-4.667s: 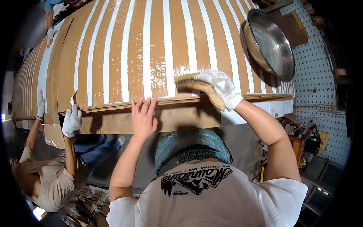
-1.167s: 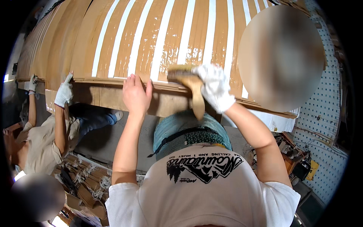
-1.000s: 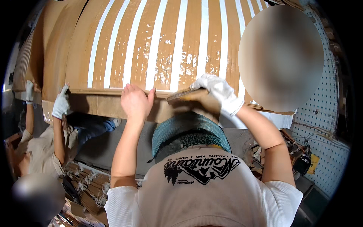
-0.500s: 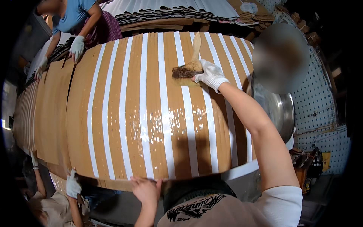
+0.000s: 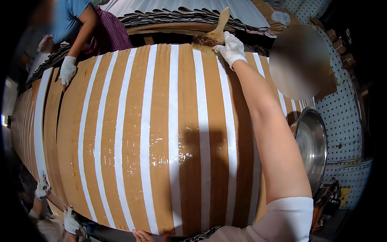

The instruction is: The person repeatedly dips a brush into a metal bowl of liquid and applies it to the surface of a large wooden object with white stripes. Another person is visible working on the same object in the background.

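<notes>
My right hand (image 5: 231, 49), in a white glove, is closed around a wide flat brush (image 5: 209, 40) with a pale wooden handle. Its dark, stained bristles are at the far edge of a broad layer of brown sheets (image 5: 161, 101), which alternate with white strips (image 5: 173, 121). A wet gloss shows across the middle of this layer. At the near edge, the fingers of my bare left hand (image 5: 142, 236) lie on the border of the sheets, stretched out; the rest of that hand is cut off by the frame.
A shiny metal basin (image 5: 312, 147) stands at the right. At the far left, a person in a blue top rests a gloved hand (image 5: 67, 71) on the sheets. Another person's gloved hands (image 5: 71, 221) are at the lower left. Stacked folded sheets (image 5: 193, 16) lie beyond the far edge.
My right hand has carried the brush away from me to the far edge. My view has shifted forward. At the left, a white-edged brown sheet has moved leftward between the two other people.
</notes>
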Demonstrator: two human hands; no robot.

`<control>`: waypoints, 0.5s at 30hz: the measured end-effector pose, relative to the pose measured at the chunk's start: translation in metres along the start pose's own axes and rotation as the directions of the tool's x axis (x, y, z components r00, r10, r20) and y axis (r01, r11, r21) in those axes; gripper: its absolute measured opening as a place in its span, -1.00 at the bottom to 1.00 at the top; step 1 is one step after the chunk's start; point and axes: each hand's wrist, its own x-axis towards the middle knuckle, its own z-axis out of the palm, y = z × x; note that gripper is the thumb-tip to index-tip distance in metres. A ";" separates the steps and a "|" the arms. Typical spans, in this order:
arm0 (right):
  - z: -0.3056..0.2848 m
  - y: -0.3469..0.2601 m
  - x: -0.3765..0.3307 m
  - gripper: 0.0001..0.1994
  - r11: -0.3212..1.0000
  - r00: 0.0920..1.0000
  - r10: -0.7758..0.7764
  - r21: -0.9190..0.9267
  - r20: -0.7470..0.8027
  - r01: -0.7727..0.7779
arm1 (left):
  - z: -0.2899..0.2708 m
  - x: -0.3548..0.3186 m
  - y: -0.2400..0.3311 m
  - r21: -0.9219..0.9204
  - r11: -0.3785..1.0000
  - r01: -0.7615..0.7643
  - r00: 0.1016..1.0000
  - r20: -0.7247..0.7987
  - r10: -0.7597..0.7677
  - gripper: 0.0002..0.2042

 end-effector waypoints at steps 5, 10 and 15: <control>-0.032 -0.025 0.024 -0.51 0.937 0.977 -0.093 0.315 -0.194 0.152 | 0.018 -0.009 0.009 -0.114 0.992 0.046 0.998 -0.046 -0.051 -0.15; -0.020 -0.066 0.008 -0.57 0.904 0.825 -0.396 0.327 0.403 0.274 | -0.020 0.011 0.003 -0.313 0.903 0.293 0.949 -0.021 -0.316 -0.13; 0.015 -0.105 0.010 -0.51 0.965 0.964 -0.241 0.137 0.115 0.225 | -0.006 -0.002 0.006 0.128 0.991 0.036 0.999 0.028 -0.040 -0.18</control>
